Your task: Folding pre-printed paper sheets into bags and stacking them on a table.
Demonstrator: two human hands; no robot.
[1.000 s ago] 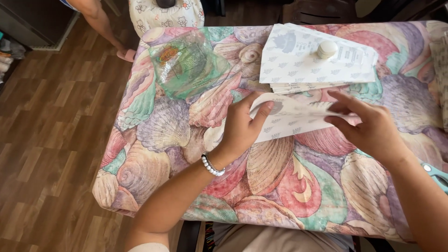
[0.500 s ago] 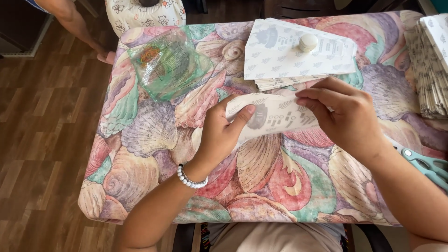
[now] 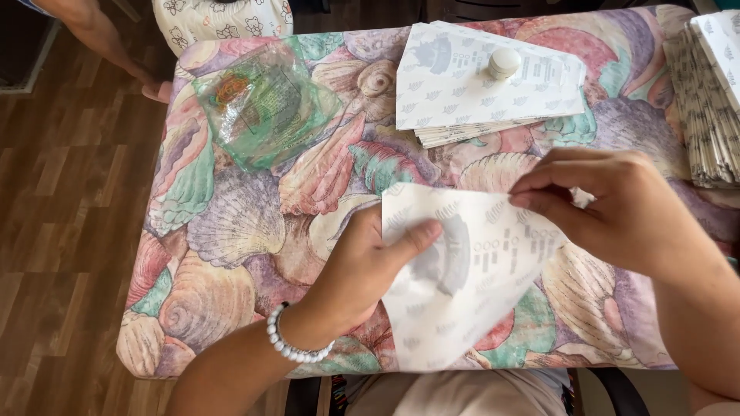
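Paper sheet: white printed paper sheet (image 3: 462,285) held just above the near edge of the table, between the two hands, its lower part hanging past the table edge.
Floor: brown wooden floor (image 3: 62,231) at far left.
Plastic bag: clear greenish plastic bag (image 3: 262,104) lying flat on the far left part of the table, well apart from the hands.
Left hand: left hand (image 3: 362,270), beaded bracelet (image 3: 293,347) at the wrist, pinches the sheet's left edge, thumb on top, fingers hidden beneath.
Table: shell-patterned tablecloth (image 3: 231,223) covers it.
Paper stack: pile of like sheets (image 3: 478,85) at the far middle, a small round white cap (image 3: 505,62) resting on top.
Right hand: right hand (image 3: 617,208) closes fingertips on the sheet's upper right corner.
Second stack: folded papers (image 3: 709,100) at the far right edge.
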